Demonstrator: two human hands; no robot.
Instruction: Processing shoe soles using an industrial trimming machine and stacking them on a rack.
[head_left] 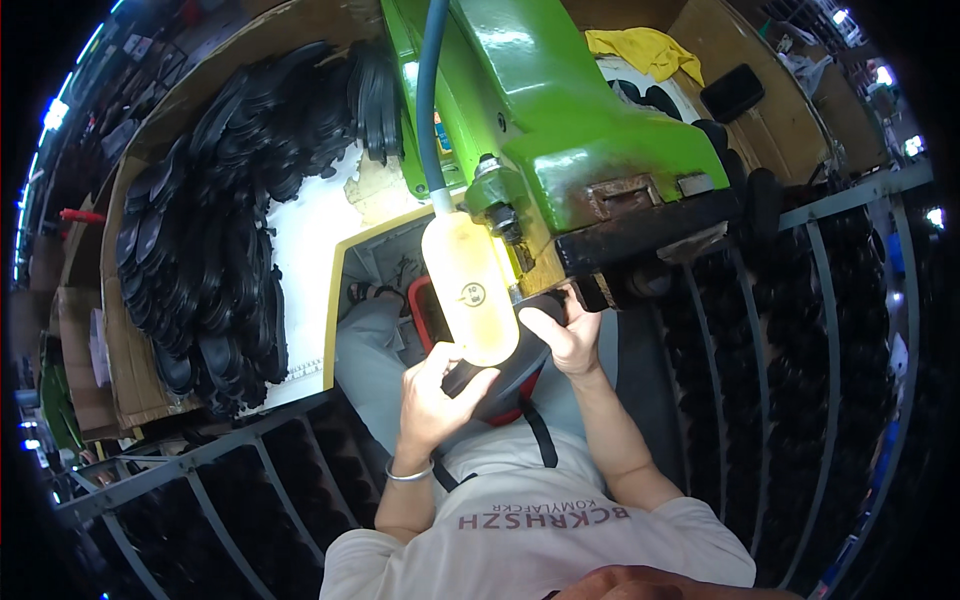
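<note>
A dark, curved piece, perhaps a shoe part [543, 305], is gripped by both hands under the head of a green machine [620, 140]. My left hand [435, 395] pinches its near left end between thumb and fingers. On its far right side, my right hand [568, 335] closes with the thumb on top and fingertips beneath, close to the machine's metal working end [545, 280]. Between the hands, a glowing oblong lamp [468, 290] covers part of the piece, so its full shape is hidden.
Left of the machine, black shoe soles [200, 240] are heaped on a white surface inside a cardboard box [135, 370]. A yellow cloth [648, 52] and a black phone-like slab [732, 93] lie back right. Metal racks [822, 290] flank me.
</note>
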